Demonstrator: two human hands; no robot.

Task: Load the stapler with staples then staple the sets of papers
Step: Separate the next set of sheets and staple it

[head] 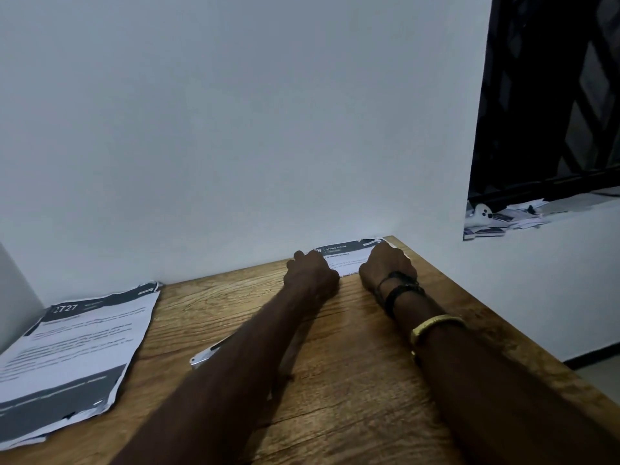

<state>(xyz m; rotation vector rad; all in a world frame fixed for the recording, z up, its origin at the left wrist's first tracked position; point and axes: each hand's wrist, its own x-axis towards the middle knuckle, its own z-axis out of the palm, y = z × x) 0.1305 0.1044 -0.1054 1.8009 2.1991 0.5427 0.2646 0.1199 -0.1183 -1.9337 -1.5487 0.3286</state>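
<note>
A printed paper set (349, 256) with a dark header lies in the far right corner of the wooden table (352, 391), against the wall. Both my arms reach out to it. My left hand (310, 273) curls over its left edge. My right hand (387, 266) curls over its right side near the top corner; the fingertips are hidden. A second, thicker stack of printed papers (73, 350) lies at the table's left, slightly fanned. A silver and black metal piece (203, 357), possibly the stapler, pokes out from under my left forearm, mostly hidden.
A white wall (235, 129) runs along the table's far edge. The table's right edge drops off to the floor. At the upper right is a dark window with a grille (550, 112), its sill (510, 216) cluttered with papers and small objects.
</note>
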